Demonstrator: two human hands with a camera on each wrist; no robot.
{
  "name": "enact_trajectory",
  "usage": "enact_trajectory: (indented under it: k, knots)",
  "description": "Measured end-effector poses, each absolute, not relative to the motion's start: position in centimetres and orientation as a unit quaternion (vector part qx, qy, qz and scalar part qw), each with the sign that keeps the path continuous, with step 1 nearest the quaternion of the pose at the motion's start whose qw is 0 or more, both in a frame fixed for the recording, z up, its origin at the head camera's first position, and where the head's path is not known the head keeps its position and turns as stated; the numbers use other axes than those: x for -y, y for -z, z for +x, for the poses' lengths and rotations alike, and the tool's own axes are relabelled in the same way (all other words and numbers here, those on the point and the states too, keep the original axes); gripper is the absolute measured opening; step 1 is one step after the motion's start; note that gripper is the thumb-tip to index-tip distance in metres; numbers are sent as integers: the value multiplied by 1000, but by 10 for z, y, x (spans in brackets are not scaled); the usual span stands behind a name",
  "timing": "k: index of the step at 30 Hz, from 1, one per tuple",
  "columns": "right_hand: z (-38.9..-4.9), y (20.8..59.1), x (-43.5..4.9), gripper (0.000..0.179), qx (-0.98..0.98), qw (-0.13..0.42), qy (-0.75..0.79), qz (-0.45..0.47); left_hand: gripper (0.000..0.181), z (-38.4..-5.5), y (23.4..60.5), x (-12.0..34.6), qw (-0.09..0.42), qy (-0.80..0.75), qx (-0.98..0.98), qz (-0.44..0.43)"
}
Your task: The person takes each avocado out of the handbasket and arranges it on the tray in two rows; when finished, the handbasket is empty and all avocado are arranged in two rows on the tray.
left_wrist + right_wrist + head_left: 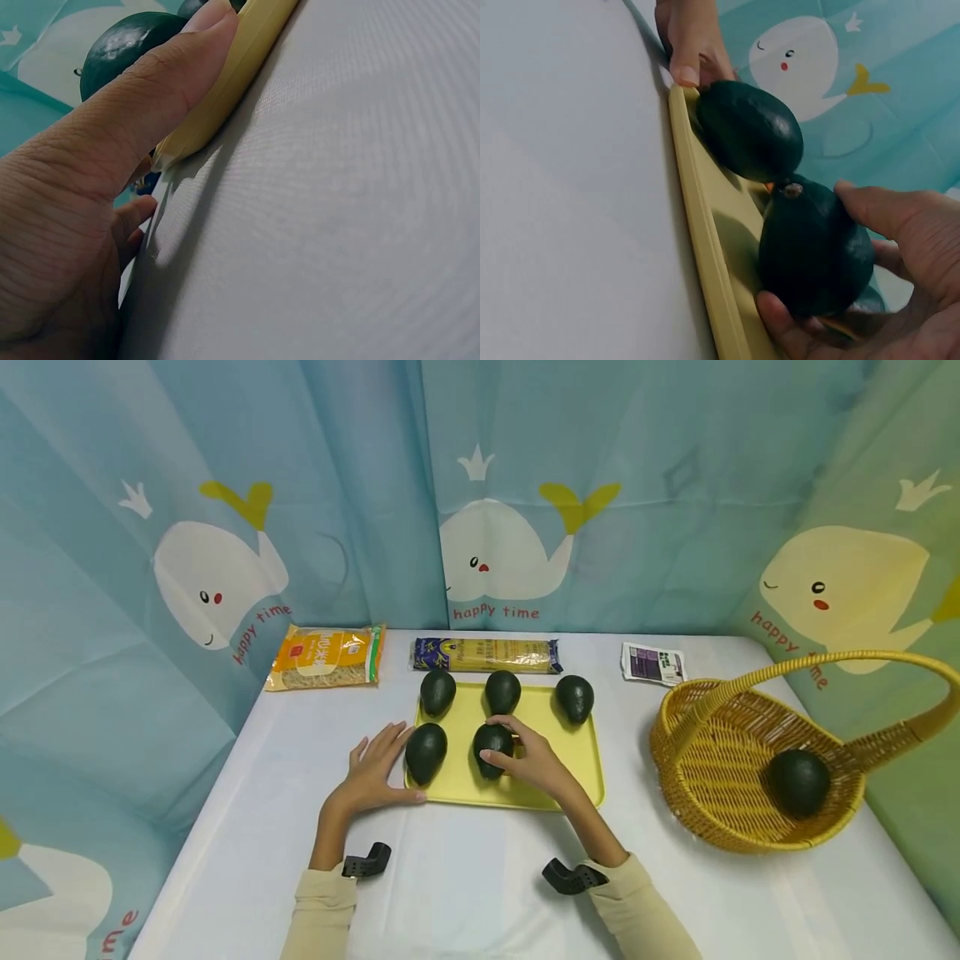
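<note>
Your right hand point(534, 760) curls thumb and fingers round the front middle avocado point(492, 749) on the yellow tray point(581, 760), the fruit sitting in the near row at the tray's centre; the right wrist view shows the thumb under it and the fingers over its top, its stem end turned toward the neighbouring avocado point(426, 752) at the tray's near left corner; your left hand point(375, 768) lies flat on the white table point(480, 877) with fingers straight and relaxed, holding nothing, its thumb pressed along the tray's left front edge, just beside that corner avocado; three more avocados stand in the far row, the left one point(437, 692), the middle one point(502, 691) and the right one point(574, 697); well apart to the right sits a wicker basket point(697, 777) with a tall handle, one avocado point(798, 782) lying inside it; along the table's far edge lie an orange noodle packet point(326, 656), a long pasta packet point(486, 654) and a small purple-and-white packet point(652, 662); whale-print curtains point(495, 485) close in the scene.
</note>
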State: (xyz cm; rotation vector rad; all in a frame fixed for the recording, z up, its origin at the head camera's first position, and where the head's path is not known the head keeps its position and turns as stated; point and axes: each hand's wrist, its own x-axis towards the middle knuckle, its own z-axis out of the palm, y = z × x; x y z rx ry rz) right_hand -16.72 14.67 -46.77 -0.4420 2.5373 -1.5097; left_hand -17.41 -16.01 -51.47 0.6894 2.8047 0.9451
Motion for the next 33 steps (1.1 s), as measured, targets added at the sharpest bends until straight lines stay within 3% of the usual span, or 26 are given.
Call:
enact_trajectory:
  k: [7,23,33]
  knots:
    - [-164,463,-142,58,-832,108,540,-69,115,-177,514,160,57,-308,-922,229]
    - [-158,460,-158,65,-846,123,508,-106,114,-175,511,161,44,-308,-922,232]
    - [-157,451,-151,62,-837,122,523,-101,115,-175,516,161,46,-310,-921,230]
